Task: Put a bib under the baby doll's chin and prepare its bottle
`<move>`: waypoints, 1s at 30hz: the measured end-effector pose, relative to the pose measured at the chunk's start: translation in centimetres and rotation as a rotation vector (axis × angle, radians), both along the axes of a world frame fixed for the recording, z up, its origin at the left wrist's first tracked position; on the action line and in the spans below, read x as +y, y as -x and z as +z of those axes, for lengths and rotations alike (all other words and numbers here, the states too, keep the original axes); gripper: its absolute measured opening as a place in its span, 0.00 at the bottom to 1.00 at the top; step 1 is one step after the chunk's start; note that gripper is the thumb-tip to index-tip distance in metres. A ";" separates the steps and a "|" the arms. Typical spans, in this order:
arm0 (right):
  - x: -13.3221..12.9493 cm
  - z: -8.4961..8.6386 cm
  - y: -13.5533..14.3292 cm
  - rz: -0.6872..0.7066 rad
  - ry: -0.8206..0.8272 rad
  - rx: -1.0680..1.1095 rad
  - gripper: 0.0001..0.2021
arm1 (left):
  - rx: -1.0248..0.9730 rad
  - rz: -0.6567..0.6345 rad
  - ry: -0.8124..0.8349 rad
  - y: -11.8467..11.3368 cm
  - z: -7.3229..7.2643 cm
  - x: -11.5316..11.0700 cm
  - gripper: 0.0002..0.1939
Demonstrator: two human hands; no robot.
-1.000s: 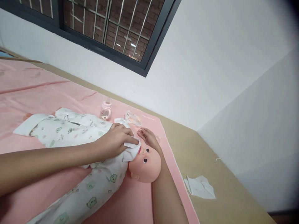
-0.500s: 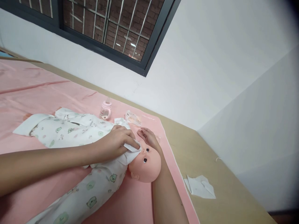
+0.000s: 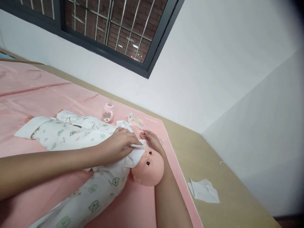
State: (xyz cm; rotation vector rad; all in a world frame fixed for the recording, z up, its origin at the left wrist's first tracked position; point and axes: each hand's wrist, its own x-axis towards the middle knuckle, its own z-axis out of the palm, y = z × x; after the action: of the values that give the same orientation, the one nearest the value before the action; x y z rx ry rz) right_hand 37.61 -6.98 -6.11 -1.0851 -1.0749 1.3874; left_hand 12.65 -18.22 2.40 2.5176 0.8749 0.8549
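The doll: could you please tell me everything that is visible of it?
The doll has a bald, plastic-looking head with dark eyes. It lies face up on the pink sheet in white clothes with green animal prints, feet partly showing. The left hand holds a white cloth over its mouth; the right forearm lies beside its head.

Mat [image 3: 128, 202] on platform [image 3: 194, 148]. Doll [image 3: 80, 128] on mat, feet left, head right. Cloth [image 3: 137, 155] over doll's mouth. Bottle [image 3: 108, 113] on mat, behind doll's trunk. Packet [image 3: 136, 120] on mat, right of bottle, near rear right corner. Tissue [image 3: 204, 190] on platform, right of mat and doll's head. Wall [image 3: 180, 85] behind platform; window [image 3: 114, 28] in wall, above bottle.
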 end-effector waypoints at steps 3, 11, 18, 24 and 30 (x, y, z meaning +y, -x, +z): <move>-0.5 2.3 -0.5 -0.032 -0.008 -0.088 0.11 | -0.034 0.004 0.005 0.2 0.5 0.2 0.15; -6.7 14.3 2.6 0.049 -0.440 -0.354 0.09 | -0.056 0.187 -0.161 1.7 1.9 1.0 0.23; -12.2 16.7 8.9 0.020 -0.653 -1.039 0.11 | 0.036 0.296 -0.301 2.1 2.1 1.3 0.30; -11.0 16.1 8.8 -0.066 -0.618 -1.235 0.11 | 0.033 0.287 -0.307 2.2 2.2 1.6 0.30; -9.3 15.4 6.7 -0.185 -0.604 -1.239 0.15 | 0.016 0.397 -0.307 3.4 2.2 3.6 0.26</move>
State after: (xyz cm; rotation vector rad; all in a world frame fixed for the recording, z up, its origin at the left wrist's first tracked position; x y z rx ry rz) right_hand 30.93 -16.29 9.29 -1.5055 -2.0000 0.0453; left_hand 9.25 -14.63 4.56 2.6484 1.3713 1.1695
